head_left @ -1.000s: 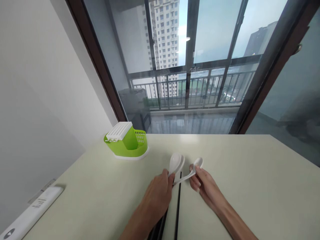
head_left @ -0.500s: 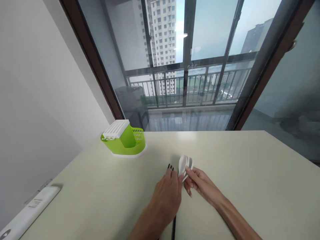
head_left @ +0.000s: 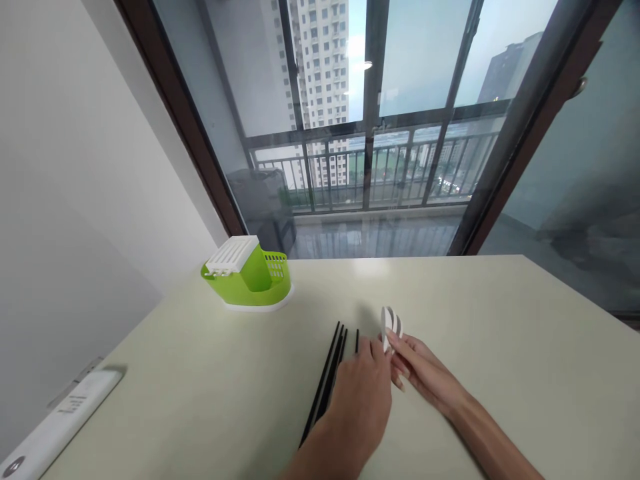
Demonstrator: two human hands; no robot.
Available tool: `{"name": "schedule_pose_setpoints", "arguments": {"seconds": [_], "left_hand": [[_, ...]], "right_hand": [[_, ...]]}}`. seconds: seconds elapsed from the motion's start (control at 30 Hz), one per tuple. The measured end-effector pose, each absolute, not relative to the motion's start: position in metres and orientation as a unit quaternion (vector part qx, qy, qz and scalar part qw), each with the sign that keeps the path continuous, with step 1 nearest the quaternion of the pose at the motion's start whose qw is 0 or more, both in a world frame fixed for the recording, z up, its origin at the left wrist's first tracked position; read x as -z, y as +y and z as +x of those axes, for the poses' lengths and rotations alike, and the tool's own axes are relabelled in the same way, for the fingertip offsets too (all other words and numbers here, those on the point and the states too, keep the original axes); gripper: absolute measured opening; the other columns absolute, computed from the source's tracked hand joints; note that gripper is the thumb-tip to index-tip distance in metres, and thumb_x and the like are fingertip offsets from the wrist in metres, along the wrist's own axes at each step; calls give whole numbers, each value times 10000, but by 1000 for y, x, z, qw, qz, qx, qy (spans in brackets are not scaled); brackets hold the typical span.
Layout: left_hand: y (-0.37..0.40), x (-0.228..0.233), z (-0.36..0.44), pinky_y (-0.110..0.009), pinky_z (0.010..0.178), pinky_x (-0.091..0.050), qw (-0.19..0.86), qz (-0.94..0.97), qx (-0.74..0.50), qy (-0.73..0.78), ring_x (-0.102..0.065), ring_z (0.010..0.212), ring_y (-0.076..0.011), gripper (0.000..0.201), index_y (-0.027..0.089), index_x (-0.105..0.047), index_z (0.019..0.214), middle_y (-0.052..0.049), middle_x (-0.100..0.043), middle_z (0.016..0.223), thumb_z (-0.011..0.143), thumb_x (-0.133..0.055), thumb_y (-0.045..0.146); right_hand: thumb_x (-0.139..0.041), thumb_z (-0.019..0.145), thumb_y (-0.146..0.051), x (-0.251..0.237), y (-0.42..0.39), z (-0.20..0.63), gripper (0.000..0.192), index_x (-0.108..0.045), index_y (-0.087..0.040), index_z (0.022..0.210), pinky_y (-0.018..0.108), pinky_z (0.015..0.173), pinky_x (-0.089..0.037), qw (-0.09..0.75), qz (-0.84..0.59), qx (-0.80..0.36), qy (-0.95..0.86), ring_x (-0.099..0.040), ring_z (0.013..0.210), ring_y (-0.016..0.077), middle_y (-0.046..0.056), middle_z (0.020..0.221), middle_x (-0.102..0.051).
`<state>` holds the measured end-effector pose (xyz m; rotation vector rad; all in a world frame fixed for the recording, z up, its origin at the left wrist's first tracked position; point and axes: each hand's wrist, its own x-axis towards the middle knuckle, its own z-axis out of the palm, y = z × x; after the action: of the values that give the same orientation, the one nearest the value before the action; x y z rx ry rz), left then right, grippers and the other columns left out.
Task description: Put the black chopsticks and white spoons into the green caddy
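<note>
A few nested white spoons (head_left: 387,321) are held above the table, bowls upward. My right hand (head_left: 425,370) pinches them between thumb and fingers from the right side. Against their lower part is my left hand (head_left: 363,387), its fingers closed around the handle end, which is mostly hidden behind it. Several black chopsticks (head_left: 327,373) lie side by side on the table just left of my left hand. The tip of another black chopstick (head_left: 357,340) shows beyond the left knuckles; the hand covers the rest.
A green utensil holder (head_left: 255,283) with a white slotted top stands at the table's back left. At the left edge lies a long white power strip or similar bar (head_left: 65,423). The pale table (head_left: 475,313) ends at a large glass door (head_left: 330,233).
Both hands have shifted right together with the spoons. The spoons have turned more edge-on. More of the black chopsticks now shows left of my left hand.
</note>
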<state>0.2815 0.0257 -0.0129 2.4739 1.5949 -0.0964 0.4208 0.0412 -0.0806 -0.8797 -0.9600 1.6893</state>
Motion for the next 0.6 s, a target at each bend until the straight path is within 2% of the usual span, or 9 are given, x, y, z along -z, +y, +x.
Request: {"name": "schedule_pose_setpoints", "arguments": {"seconds": [0.1,0.23,0.47,0.6], "left_hand": [[19,17,286,-350,743,-600,111,844,24,524,-724,894,-254,352,160,-622,1206,-124,-666,1104,987,-375,39],[11,22,291,-374,776,-595,145,842,23,519,-720,916,-266,402,147,-620,1231,-135,-676,1105,983,-330,22],[2,32,296,-356,773,-582,160,826,31,539,-727,913,-252,420,138,-605,1235,-126,-695,1117,944,-347,-22],[-1,31,297,-350,791,-579,146,828,38,540,-729,933,-254,408,126,-606,1264,-128,-707,1105,959,-369,-6]], "right_hand": [[-638,873,-687,75,29,428,550,-496,-219,621,281,552,-427,467,-404,-669,-413,-464,532,130,-55,554,-401],[-582,902,-698,70,15,434,531,-501,-229,666,291,568,-438,441,-456,-633,-444,-467,533,137,-56,550,-427],[-492,902,-759,75,9,428,517,-504,-248,823,271,436,-390,385,-574,-542,-478,-468,417,142,-78,490,-482],[-405,952,-726,73,10,423,513,-558,-236,932,283,488,-412,345,-630,-473,-510,-532,447,160,-49,541,-573]]}}
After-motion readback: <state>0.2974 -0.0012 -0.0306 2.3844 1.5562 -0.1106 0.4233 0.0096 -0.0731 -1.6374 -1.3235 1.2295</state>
